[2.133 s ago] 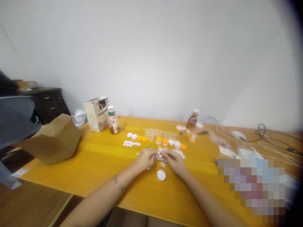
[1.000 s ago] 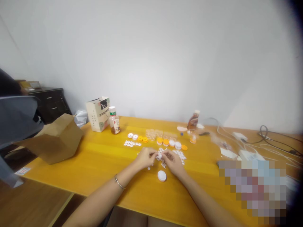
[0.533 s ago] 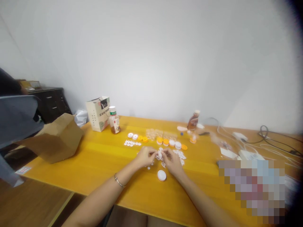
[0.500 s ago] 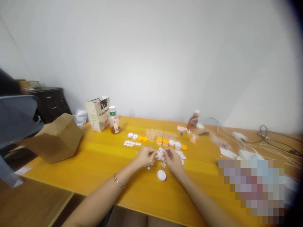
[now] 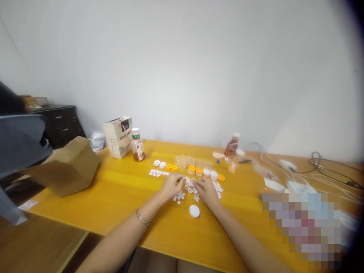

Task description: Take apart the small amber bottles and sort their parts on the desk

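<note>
My left hand (image 5: 172, 185) is closed in a pinch, with a small white piece (image 5: 187, 179) at its fingertips. Just to the right, my right hand (image 5: 207, 190) pinches too; what it holds is too small to make out. Between and below the fingers lies a pile of white openwork pieces (image 5: 192, 188), and more white openwork pieces (image 5: 218, 187) spread beyond my right hand. Small white discs (image 5: 179, 196) are scattered under my left hand. Nearer to me sits a round white lid (image 5: 194, 211).
Behind my hands stand orange and white round caps (image 5: 199, 171), clear cups (image 5: 182, 161) and rows of small white parts (image 5: 156, 172). A labelled bottle (image 5: 138, 146), paper bag (image 5: 118, 138) and brown paper sack (image 5: 71, 167) are at left; a brown bottle (image 5: 231, 146) and cables (image 5: 315, 161) at right.
Both hands have lifted slightly away from me over the pile, and my left hand has shifted a little left. More of the small white discs beneath it now show.
</note>
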The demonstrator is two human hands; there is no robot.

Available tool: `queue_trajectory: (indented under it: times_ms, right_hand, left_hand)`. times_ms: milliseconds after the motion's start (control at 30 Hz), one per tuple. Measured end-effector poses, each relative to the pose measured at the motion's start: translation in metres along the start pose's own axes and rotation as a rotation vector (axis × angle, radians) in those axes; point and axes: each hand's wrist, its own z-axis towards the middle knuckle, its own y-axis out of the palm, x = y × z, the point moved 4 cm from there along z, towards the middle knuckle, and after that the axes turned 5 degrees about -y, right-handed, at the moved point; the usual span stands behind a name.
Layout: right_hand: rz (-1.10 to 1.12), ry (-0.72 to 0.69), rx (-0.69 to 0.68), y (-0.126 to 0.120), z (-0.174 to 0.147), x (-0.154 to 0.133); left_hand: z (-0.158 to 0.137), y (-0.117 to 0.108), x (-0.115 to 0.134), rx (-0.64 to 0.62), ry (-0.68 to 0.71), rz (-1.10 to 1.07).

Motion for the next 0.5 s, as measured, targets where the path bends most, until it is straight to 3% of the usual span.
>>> queue_trajectory:
  times_ms: [233,500]
  right_hand:
    - [-0.154,-0.025,-0.019,0.001,0.0,-0.001]
    - [-0.138,0.003,0.007,0.001,0.002,-0.001]
  left_hand:
    - [0.002,0.005,-0.002,-0.058,-0.053,0.01]
    - [0.0,0.012,-0.006,-0.103,-0.089,0.024]
